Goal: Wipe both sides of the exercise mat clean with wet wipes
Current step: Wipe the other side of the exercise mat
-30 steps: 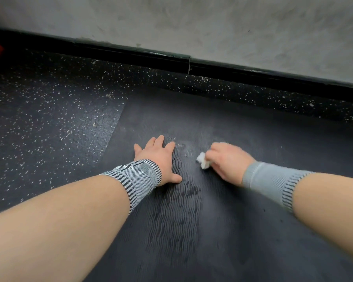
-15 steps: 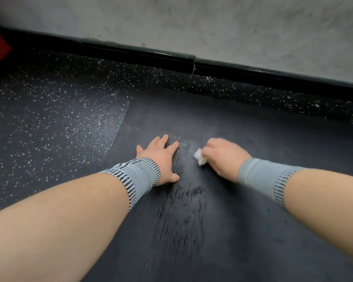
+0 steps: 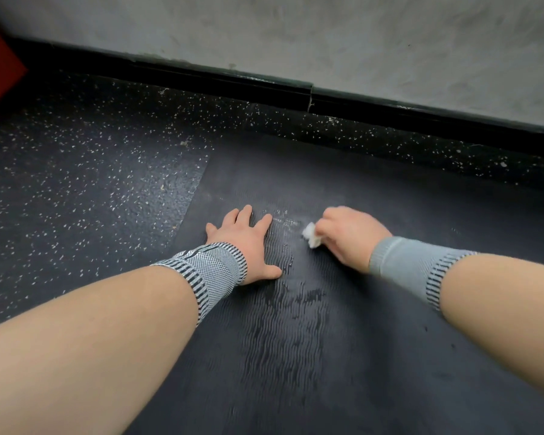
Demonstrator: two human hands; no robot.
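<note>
The dark grey ribbed rubber exercise mat (image 3: 374,324) lies flat on the black white-flecked gym floor (image 3: 76,199), its far edge running near the black baseboard (image 3: 421,114) under the grey wall. The left hand (image 3: 245,243) rests flat on the mat with straight, spread fingers and holds nothing. The right hand (image 3: 346,237) has its fingers curled round a small crumpled white wet wipe (image 3: 311,235) and presses it onto the mat just beside the left hand.

A damp sheen streaks the ribs between and below the 2 hands, so the wiping of this face looks under way, with wide dry stretches left and the underside apparently untouched. To do the step well, the person would do best to keep the flat hand pinning the mat, work the wipe along the ribs in overlapping passes, and unfold it, since a tight wad cleans only a narrow strip.

Against the frame 1 second ago, both hands sit slightly farther up the mat, the wipe has moved little relative to the left hand, and the left palm is planted as before.
</note>
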